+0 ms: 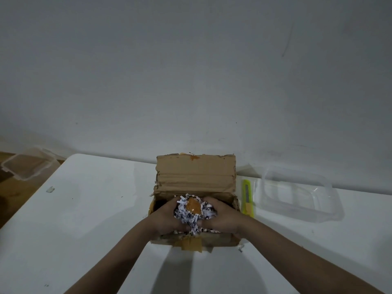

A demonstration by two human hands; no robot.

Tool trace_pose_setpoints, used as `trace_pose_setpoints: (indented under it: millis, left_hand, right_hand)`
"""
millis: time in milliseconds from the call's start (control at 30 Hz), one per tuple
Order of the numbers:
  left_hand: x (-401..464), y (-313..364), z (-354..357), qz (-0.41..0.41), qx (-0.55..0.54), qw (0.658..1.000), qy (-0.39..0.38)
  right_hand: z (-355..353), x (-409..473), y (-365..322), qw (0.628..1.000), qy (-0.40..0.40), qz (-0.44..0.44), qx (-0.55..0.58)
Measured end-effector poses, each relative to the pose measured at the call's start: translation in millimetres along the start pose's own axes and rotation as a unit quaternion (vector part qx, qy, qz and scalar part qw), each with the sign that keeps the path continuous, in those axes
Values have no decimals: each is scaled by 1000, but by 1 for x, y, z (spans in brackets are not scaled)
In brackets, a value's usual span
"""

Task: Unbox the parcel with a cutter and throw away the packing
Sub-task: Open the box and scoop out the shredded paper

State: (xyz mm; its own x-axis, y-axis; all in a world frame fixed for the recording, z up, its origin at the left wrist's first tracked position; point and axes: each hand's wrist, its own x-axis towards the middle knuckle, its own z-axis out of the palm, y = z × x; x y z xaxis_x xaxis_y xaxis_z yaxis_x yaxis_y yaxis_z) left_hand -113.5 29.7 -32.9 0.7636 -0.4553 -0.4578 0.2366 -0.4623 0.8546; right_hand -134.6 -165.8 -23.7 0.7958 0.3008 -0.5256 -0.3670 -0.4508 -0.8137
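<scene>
Open cardboard box [195, 177], both hands gripping shredded paper [191, 217], cutter [247, 196] beside

Matt cardboard box [196, 177] (shredded paper [192, 215] inside)

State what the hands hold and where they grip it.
Both hands, left hand and right hand, cup a clump of white shredded paper by its sides, over the open brown cardboard box.

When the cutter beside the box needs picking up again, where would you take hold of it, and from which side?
Grip the yellow-green cutter across its long plastic body, coming from above with the right hand. It lies flat on the table, with the cardboard box close on one side and a clear container near the other.
</scene>
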Motion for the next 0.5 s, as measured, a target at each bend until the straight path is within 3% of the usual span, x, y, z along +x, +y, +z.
trace_pose_setpoints:
  millis: [500]
  left_hand:
    - [-10,13,-11,57,-64,994,63]
  right_hand:
    - [-7,-15,0,991,70,-99,52]
